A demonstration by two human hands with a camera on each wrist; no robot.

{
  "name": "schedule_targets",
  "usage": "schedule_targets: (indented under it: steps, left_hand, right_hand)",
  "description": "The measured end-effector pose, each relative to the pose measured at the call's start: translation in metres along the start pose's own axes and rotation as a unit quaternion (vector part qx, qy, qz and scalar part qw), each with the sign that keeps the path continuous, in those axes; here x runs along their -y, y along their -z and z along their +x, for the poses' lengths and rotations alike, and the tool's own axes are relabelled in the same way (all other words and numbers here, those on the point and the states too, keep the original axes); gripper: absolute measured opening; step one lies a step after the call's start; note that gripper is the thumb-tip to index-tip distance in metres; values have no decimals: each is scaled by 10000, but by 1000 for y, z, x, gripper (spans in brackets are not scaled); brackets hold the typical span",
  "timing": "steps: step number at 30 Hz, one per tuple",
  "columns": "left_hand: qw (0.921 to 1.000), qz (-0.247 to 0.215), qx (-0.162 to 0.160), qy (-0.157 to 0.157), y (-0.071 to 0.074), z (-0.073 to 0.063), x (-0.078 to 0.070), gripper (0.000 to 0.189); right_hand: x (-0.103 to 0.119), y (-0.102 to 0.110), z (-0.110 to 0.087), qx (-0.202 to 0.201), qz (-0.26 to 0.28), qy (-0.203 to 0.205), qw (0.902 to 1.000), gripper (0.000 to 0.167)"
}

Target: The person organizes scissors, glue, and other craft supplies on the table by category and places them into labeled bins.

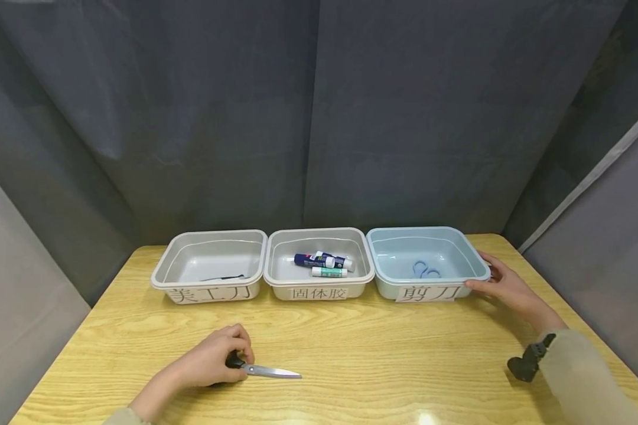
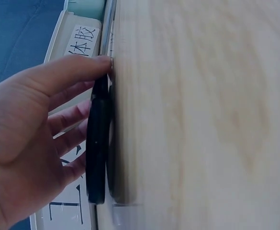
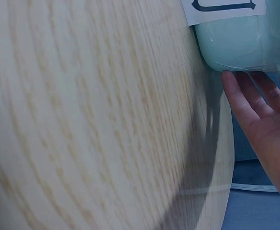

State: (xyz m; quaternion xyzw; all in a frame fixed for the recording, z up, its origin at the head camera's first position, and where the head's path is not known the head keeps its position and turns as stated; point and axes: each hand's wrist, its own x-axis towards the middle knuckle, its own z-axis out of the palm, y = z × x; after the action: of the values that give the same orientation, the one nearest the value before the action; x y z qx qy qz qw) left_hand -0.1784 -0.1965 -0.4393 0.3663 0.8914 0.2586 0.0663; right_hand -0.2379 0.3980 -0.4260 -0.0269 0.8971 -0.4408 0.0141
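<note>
Low over the front left of the table, my left hand [image 1: 215, 357] pinches a pair of black-handled scissors [image 1: 270, 371] between thumb and fingers. Their metal blades point right. In the left wrist view the scissors [image 2: 98, 143] appear edge-on, close to the tabletop. At the right end of the light blue bin [image 1: 399, 289], my right hand [image 1: 510, 290] touches the corner, thumb at the front rim and fingers along the side. Those fingers look fairly straight in the right wrist view, against the bin [image 3: 235, 43]. Blue scissor handles [image 1: 426, 270] show inside that bin.
A grey bin [image 1: 162, 277] at left holds a thin dark object [image 1: 223, 277]. The middle bin [image 1: 279, 284] contains several glue sticks [image 1: 329, 272]. All three bins have paper labels and stand side by side near the table's [image 1: 351, 342] back edge, before a dark curtain [image 1: 234, 118].
</note>
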Motion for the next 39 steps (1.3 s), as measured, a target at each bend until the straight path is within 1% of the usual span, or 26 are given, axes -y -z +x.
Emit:
schedule_targets:
  steps: [3,9,14,18,22,27,33,39]
  left_hand:
    - [10000,-10,-11,-57,0,1,-1,15]
    - [9996,231,43,-128,1,4,-4,14]
    - [9995,222,102,-178,0,6,-4,13]
    - [9994,330,5,-120,1,7,-6,14]
    - [9983,571,-109,39,1,10,-10,17]
    - [9970,729,-198,176,0,14,-12,16]
    - [9959,789,-409,142,0,22,-18,16]
    - [9951,880,-416,155,1,32,-25,13]
  right_hand:
    - [1,-1,0,-23,-33,-57,10000,90]
    - [-1,-1,0,-19,-35,2,10000,89]
    - [-1,-1,1,-14,-48,-19,10000,89]
    - [-1,-1,0,-17,-33,-14,10000,89]
    - [-1,-1,1,-36,-53,-28,10000,90]
    - [0,-1,0,-25,-10,9,10000,90]
    - [0,0,1,-15,201,91,9998,87]
    - [1,0,0,7,199,60,9998,88]
